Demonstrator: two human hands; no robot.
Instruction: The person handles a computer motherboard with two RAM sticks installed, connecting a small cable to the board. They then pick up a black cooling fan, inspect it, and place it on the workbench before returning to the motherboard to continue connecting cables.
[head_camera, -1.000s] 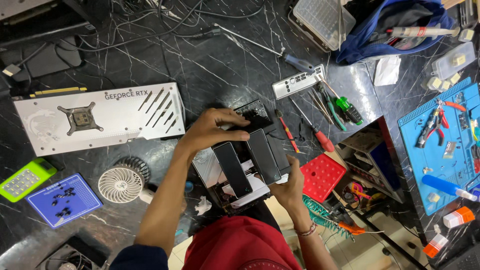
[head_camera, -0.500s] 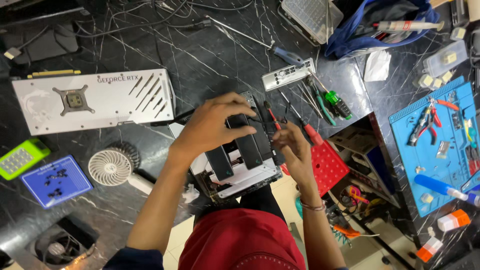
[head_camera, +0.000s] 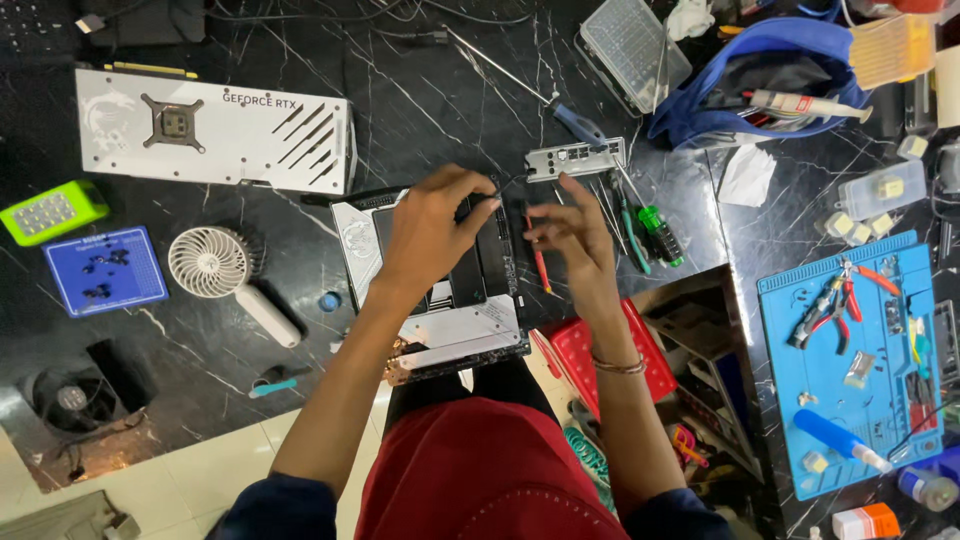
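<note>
A black and silver motherboard (head_camera: 465, 330) lies at the near edge of the black marble table (head_camera: 450, 90), partly over my lap. My left hand (head_camera: 430, 230) rests on top of it, with the fingers curled over its far edge. To the right of the board my right hand (head_camera: 575, 235) hovers with fingers spread and nothing in it. It is just above a red-handled screwdriver (head_camera: 540, 268). A silver port shield (head_camera: 575, 160) lies just beyond my right fingertips.
A white graphics card (head_camera: 215, 130) lies at the far left, with a small white fan (head_camera: 210, 262) and a blue mat with screws (head_camera: 105, 270) below it. Green (head_camera: 660, 235) and blue (head_camera: 580, 125) screwdrivers, a red box (head_camera: 590, 350), a blue tool mat (head_camera: 850, 350) and a blue bag (head_camera: 760, 80) fill the right.
The board, held up and tilted a second ago, now lies flatter. My right hand has left its underside and moved to its right side, open.
</note>
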